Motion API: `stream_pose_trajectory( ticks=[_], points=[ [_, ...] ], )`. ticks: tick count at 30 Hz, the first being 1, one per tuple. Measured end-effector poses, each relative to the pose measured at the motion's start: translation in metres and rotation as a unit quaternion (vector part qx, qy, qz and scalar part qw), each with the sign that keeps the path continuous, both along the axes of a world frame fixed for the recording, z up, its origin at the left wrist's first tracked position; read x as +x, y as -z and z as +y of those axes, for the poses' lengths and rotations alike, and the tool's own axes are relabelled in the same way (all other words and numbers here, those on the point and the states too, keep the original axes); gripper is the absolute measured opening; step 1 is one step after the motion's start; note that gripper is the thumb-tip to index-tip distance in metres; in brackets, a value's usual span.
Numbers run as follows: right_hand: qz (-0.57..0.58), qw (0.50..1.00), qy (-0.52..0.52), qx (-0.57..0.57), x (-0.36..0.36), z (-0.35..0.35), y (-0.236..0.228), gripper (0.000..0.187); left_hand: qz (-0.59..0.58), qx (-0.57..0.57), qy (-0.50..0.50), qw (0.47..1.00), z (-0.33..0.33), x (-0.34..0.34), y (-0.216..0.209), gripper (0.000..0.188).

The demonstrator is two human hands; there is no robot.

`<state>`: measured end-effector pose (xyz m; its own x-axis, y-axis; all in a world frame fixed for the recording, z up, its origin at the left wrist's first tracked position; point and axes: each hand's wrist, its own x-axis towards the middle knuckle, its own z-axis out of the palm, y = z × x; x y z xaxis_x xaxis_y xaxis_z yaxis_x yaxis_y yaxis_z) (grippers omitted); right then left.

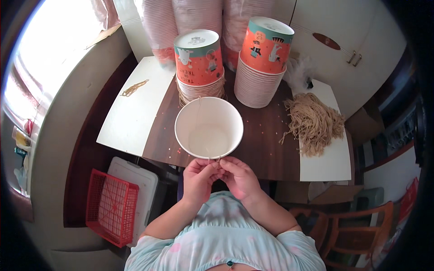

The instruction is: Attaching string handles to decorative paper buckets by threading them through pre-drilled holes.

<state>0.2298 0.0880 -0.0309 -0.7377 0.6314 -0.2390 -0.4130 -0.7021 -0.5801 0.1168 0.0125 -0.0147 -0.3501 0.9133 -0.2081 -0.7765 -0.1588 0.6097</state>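
Observation:
A white-lined paper bucket (209, 128) stands at the table's near edge, its open mouth facing me. Along its near rim, my left hand (200, 175) and my right hand (238, 175) meet with fingertips pinched together. Between them is a thin tan cord (219, 159), which also runs inside the bucket and over its far rim. The cord's ends are mostly hidden by my fingers. Just behind stands an upside-down stack of orange and green printed buckets (197, 67), with cords hanging about its lower rims. Another such stack (264, 54) is to its right.
A heap of tan cords (315, 121) lies at the table's right, and a small cord bundle (134, 87) at the left. Plastic-wrapped bucket stacks (197, 16) line the back. Below left are a red basket (113, 205) and a pale lid (143, 178); a wooden chair (357, 230) is lower right.

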Motion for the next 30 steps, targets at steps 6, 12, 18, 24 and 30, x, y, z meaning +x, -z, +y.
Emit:
stream_pose_trajectory(
  ticks=[6,12,18,24,30],
  points=[
    [-0.032,0.999,0.013,0.014,-0.012,0.002,-0.016,0.014,0.338,0.012,-0.157,0.928,0.001,-0.002,0.000,0.006],
    [-0.027,0.999,-0.034,-0.030,-0.008,0.009,-0.005,0.017,0.380,0.010,-0.131,0.916,0.001,-0.007,0.001,0.006],
    [-0.032,0.999,-0.014,-0.019,-0.008,0.006,-0.009,0.014,0.464,0.031,-0.123,0.877,0.000,-0.006,0.009,0.014],
    [-0.039,0.999,0.026,-0.017,-0.011,0.000,-0.010,0.012,0.610,0.045,-0.156,0.775,0.001,-0.008,-0.001,0.013],
    [-0.048,0.997,0.037,-0.050,-0.007,0.009,-0.006,0.017,0.626,0.026,-0.165,0.762,0.000,-0.011,-0.007,0.010]
  ],
)
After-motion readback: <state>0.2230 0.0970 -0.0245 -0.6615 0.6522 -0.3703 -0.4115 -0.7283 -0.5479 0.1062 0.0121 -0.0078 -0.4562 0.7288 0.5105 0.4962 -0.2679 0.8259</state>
